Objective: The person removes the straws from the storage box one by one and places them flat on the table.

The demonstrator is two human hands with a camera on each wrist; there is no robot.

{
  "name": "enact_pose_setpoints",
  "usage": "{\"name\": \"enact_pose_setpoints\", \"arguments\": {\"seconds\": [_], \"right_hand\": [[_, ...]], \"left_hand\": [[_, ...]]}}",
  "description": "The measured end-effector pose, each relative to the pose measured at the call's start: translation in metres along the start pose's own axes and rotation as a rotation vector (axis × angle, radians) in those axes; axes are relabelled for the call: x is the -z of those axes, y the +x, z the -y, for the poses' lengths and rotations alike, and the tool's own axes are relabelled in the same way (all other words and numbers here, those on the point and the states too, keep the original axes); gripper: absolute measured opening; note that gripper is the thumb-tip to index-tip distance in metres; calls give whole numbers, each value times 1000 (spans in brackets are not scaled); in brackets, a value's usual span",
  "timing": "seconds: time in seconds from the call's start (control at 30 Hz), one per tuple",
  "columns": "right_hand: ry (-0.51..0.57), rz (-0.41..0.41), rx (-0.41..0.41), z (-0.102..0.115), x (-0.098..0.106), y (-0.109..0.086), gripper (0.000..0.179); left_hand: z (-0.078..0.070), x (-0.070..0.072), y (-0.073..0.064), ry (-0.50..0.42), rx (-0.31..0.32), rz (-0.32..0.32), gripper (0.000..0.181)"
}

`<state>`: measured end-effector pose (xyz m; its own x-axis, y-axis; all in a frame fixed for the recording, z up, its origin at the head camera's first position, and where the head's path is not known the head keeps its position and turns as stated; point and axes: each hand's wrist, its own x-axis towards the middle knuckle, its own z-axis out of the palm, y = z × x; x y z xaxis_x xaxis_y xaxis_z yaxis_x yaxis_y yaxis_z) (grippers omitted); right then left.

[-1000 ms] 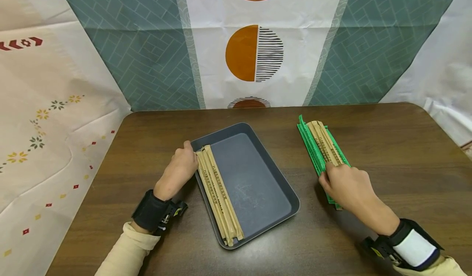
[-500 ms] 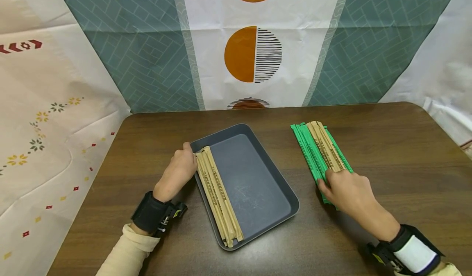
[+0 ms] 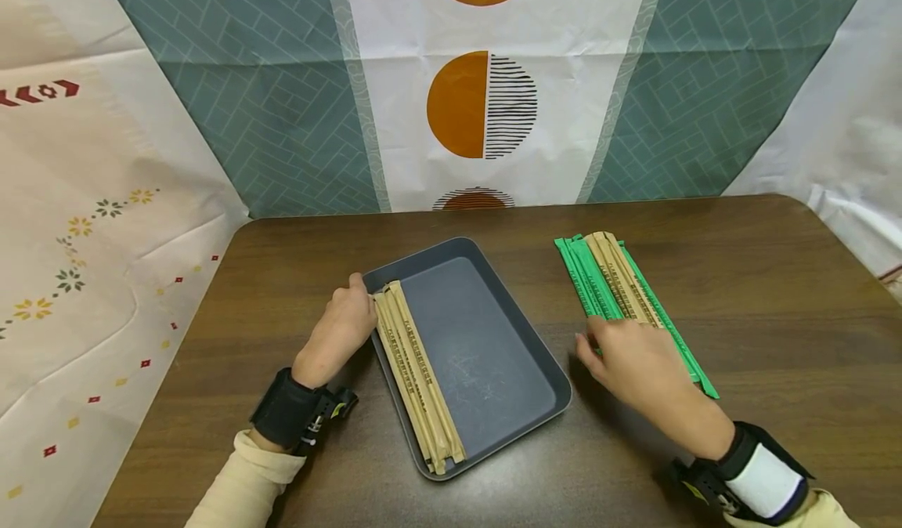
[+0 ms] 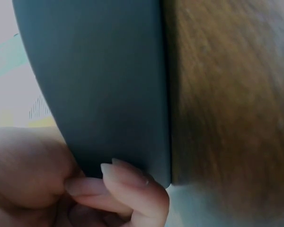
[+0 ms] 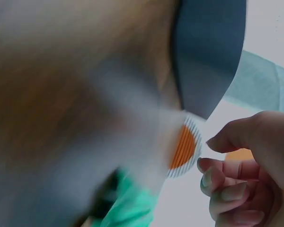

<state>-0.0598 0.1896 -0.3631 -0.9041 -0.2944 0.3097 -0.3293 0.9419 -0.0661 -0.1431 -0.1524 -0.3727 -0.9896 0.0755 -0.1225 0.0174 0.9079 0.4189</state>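
Observation:
My left hand (image 3: 340,318) grips the far left corner of a grey baking tray (image 3: 486,356); in the left wrist view its fingertips (image 4: 132,184) curl against the tray's outer wall (image 4: 104,94). Several tan paper-wrapped chopsticks (image 3: 420,379) lie side by side along the tray's left wall. On the table to the right is a bundle of green-wrapped chopsticks (image 3: 586,277) with tan-wrapped chopsticks (image 3: 622,273) among them. Over the bundle's near part is my right hand (image 3: 637,356), hiding some of it. Its fingers are loosely curled in the right wrist view, thumb apart, nothing between them.
The tray stands on a brown wooden table (image 3: 296,254) with rounded far corners. Behind the table hangs a patterned cloth (image 3: 395,121), and a printed white cloth (image 3: 84,340) drapes down on the left. Bare tabletop shows between the tray and the bundle.
The green chopsticks on the bundle's left spread out flat beside the tan ones. My right hand then shifts left across the bundle, uncovering green ends on the right. The left hand and tray stay put.

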Motion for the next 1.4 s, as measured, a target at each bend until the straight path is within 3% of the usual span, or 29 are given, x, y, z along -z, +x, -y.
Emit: {"name": "enact_pose_setpoints", "arguments": {"seconds": [0.33, 0.53, 0.77, 0.93, 1.2, 1.4], "right_hand": [[65, -39, 213, 65, -7, 20, 29], [69, 48, 298, 104, -18, 20, 33], [126, 186, 292, 134, -30, 16, 41], [131, 190, 279, 143, -35, 13, 39], [133, 219, 204, 147, -36, 11, 36], [164, 173, 189, 145, -33, 12, 35]], "left_hand": [[-1, 0, 2, -24, 0, 7, 34], [-2, 0, 3, -25, -3, 10, 37], [-4, 0, 3, -28, -14, 1, 38], [-4, 0, 1, -10, -40, -11, 39], [-3, 1, 1, -16, -8, 22, 41], [1, 1, -1, 0, -18, -1, 42]]}}
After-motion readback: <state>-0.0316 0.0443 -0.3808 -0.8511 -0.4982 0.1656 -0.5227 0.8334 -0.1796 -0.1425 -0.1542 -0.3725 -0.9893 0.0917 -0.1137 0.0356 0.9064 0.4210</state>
